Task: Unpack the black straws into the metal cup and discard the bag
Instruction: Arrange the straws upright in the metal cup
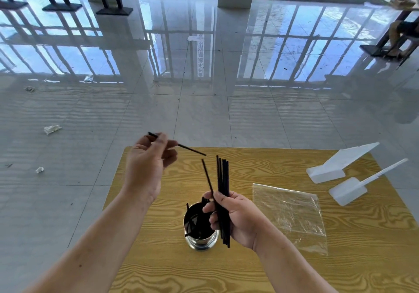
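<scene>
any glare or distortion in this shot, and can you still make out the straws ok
Head view: strong window glare mirrors off the glossy floor; wide-angle bending shows at the frame edges; the clear plastic bag shines faintly; the single straw in the left hand and the bundle in the right hand stay sharp.

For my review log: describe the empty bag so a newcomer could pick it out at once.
On the wood-grain table, look to the right of the metal cup and the right hand. The clear plastic bag lies flat there, nearer than two white plastic pieces, and alone is see-through and crinkled.
</scene>
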`<action>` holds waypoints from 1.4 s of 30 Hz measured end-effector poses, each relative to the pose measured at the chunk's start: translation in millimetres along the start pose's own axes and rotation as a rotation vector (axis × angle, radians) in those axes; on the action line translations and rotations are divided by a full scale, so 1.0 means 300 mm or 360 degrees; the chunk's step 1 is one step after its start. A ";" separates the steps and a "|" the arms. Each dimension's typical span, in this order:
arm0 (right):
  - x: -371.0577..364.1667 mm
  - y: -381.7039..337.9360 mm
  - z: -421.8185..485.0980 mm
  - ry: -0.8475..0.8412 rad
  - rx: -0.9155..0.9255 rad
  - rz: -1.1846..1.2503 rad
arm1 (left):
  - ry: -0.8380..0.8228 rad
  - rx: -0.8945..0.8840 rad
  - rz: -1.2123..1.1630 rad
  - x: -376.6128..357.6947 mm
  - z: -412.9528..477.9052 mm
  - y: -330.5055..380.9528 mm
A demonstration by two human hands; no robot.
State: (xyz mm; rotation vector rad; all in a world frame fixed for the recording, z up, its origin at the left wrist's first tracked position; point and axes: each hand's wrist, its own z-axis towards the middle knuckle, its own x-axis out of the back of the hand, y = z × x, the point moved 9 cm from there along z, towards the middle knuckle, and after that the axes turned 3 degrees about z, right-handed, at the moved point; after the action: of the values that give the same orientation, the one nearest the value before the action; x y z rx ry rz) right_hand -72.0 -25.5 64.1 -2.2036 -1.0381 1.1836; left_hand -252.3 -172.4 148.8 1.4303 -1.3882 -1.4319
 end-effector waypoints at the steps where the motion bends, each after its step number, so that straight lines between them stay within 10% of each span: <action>1: 0.007 -0.004 0.006 0.0040 0.0014 0.0100 | -0.0161 -0.0040 0.0155 -0.040 -0.029 -0.007; 8: 0.011 -0.080 0.043 0.0214 0.0127 0.0388 | -0.0863 -0.0080 0.0811 -0.251 -0.265 -0.143; 16: 0.045 -0.110 0.029 0.0285 0.0209 0.0310 | -0.1043 0.0061 0.0939 -0.266 -0.301 -0.163; 25: -0.048 -0.052 -0.006 -0.0143 0.0001 0.0214 | -0.0309 -0.0122 0.1077 -0.124 -0.143 -0.084; 42: -0.160 0.009 -0.029 -0.0566 -0.0134 -0.0093 | -0.0691 0.0549 0.0400 -0.197 -0.163 -0.170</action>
State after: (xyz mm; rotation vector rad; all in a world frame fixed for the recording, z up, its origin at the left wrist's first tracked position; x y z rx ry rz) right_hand -80.6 -64.7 91.7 -2.0515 -1.3030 1.5687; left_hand -184.2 -116.0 123.0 1.1218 -2.0920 -1.4367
